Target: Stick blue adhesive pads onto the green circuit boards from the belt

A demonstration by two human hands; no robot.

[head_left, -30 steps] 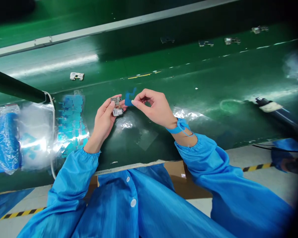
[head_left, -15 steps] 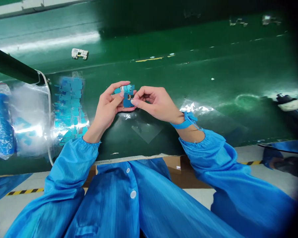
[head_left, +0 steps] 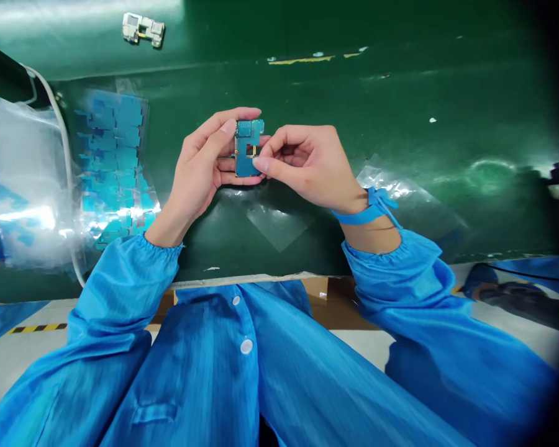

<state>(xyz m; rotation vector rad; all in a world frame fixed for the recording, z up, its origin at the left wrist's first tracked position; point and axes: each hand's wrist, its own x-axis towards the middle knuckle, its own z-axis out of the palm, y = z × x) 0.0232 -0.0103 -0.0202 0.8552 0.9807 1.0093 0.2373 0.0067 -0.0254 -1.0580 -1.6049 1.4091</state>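
Observation:
My left hand [head_left: 204,162] is closed around a small blue circuit board [head_left: 248,166], gripping it by its edges. The board stands with its long side running away from me and has a small window near its middle, with gold-coloured parts beside it. My right hand [head_left: 307,162] pinches the lower right edge of the board between thumb and forefinger; the other fingers are curled in. A blue band [head_left: 361,214] circles my right wrist.
Sheets of cut blue film pieces [head_left: 116,167] lie left of my hands. Beyond them are a grey cable [head_left: 65,133] and clear plastic bags [head_left: 23,186]. Another circuit board [head_left: 143,30] rests at the far left. Clear film [head_left: 279,226] lies on the green mat [head_left: 242,254] before me.
The view has shifted, so the mat's items appear higher. The board has turned to show its face more squarely, and the blue piece that jutted out at its left no longer shows.

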